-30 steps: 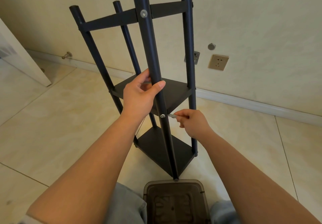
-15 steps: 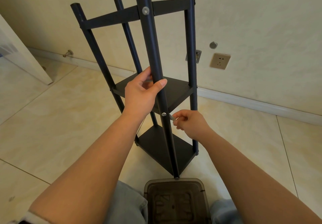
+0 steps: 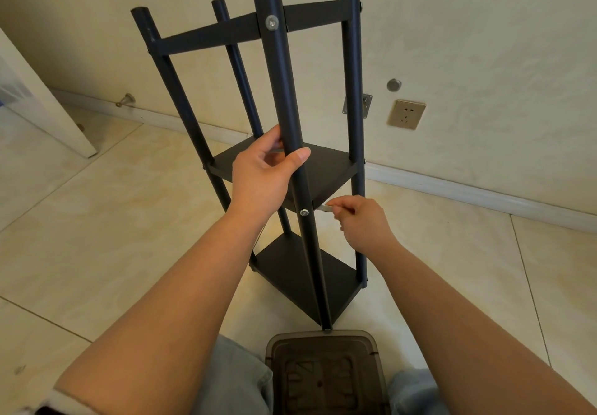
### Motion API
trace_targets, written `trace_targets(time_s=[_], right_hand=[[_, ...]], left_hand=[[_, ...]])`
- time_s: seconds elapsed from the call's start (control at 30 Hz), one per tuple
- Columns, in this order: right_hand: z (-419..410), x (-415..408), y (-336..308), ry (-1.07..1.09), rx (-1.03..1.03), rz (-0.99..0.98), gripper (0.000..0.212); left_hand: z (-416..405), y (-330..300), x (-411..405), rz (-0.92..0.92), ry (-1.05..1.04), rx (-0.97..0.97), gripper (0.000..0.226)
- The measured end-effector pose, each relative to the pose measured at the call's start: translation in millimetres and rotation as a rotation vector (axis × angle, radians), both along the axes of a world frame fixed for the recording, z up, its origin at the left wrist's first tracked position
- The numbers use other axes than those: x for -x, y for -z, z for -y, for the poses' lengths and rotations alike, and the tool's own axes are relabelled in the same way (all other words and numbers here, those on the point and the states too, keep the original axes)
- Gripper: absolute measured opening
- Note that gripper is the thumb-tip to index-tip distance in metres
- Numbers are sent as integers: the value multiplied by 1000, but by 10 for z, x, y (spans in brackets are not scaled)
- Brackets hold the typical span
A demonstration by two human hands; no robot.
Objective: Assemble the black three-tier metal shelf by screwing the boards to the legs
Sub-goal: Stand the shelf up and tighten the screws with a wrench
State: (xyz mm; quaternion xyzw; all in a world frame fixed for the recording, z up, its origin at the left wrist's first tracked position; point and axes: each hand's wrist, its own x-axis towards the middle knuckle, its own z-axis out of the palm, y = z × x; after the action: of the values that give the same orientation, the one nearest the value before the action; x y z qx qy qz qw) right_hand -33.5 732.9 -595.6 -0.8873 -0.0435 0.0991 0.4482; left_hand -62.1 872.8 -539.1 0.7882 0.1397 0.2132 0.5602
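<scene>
Head view: left hand (image 3: 262, 179) is wrapping its fingers round the shelf's near leg (image 3: 284, 97), while right hand (image 3: 363, 222) is pinching a small key (image 3: 324, 208) beside the middle-board screw (image 3: 304, 212); seating it comes next, probably.

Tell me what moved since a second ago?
Very little. The right hand, pinching the small silver tool, has drawn it back a bit from the screw in the front leg; a gap now shows between them. The view also drifted slightly. The left hand still grips that leg at the same spot, and the shelf stands as before.
</scene>
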Motion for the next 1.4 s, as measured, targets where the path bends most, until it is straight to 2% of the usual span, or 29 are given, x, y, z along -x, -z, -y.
trace_targets(time_s=[0.2,0.47,0.53,0.6,0.7,0.8,0.93,0.97,1.07,1.2,1.4], right_hand=[[25,2,55,-54,-18,-73,18],[-40,47,131,-159,181,-95,13],[49,2,109,-159,354,-64,9],[211,-71,24,-136,628,-36,13],[507,-192,-139,1,755,-87,16],[730,-313,-289,86,675,-145,16],[760,-309,-440,240,150,-25,12],[727,-297,-449,255,102,53,12],[644,-252,-429,238,43,190,14],[620,-218,-405,257,-104,187,6],[647,-229,-424,255,-137,205,3]], left_hand=[[1,1,2,4,-3,-3,44],[31,-30,26,6,31,-50,42],[40,-57,43,-11,69,-117,42],[57,-84,68,-33,139,-185,39],[122,-94,103,-65,254,-251,36],[244,-66,119,-94,330,-312,38],[401,-10,146,-113,389,-353,39],[432,4,156,-122,400,-369,40],[506,29,181,-136,448,-411,41],[550,80,204,-170,506,-420,41],[568,151,234,-209,588,-437,41]])
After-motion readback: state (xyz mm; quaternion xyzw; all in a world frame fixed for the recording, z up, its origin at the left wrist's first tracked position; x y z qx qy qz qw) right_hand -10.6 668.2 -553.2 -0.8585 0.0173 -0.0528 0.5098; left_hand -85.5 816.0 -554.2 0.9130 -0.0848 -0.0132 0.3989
